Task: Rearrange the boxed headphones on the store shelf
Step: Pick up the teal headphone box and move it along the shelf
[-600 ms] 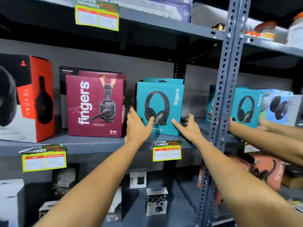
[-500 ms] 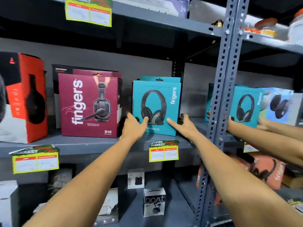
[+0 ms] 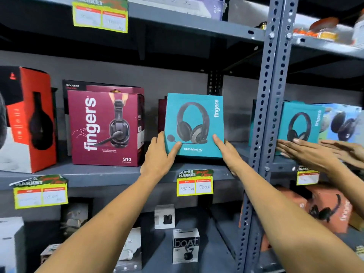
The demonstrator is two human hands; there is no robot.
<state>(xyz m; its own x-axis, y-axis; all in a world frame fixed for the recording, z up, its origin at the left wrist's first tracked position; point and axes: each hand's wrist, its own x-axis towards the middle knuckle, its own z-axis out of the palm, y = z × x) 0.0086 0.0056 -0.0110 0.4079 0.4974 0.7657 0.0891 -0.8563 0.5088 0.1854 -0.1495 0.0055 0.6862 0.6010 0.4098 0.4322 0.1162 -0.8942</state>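
A: Largest first. Grey steel shelf (image 3: 110, 175) runs the width, with a perforated upright post (image 3: 265, 119) right of centre.

B: Noted. On the shelf?

A: Far left, a red and black box (image 3: 29, 119), partly cut off by the edge. Next to it a maroon box (image 3: 107, 128) marked "fingers S10", standing upright, with another dark box just behind it. Then the teal box (image 3: 194, 125), "USB-Meet H2", headset printed on the front, upright, between the maroon box and the post. Its lower edge appears lifted just off the shelf, though I cannot be sure.

B: Who has it?

A: The person wearing the camera. Left hand (image 3: 159, 154) clasps the lower left corner, thumb across the front, fingers gone round the side. Right hand (image 3: 226, 150) clasps the lower right corner, thumb on the front. Both closed on that teal box.

B: Past the post?

A: A second teal box (image 3: 299, 123), then a light blue box (image 3: 342, 123) beside it. Another person's hands (image 3: 311, 152) reach in from the right, flat, fingers outstretched, in front of the second teal box. Contact unclear.

B: Smaller items?

A: Yellow price tag (image 3: 195, 184) on the shelf edge below the held box. Lower shelf: a small white "boAt" box (image 3: 186, 245).
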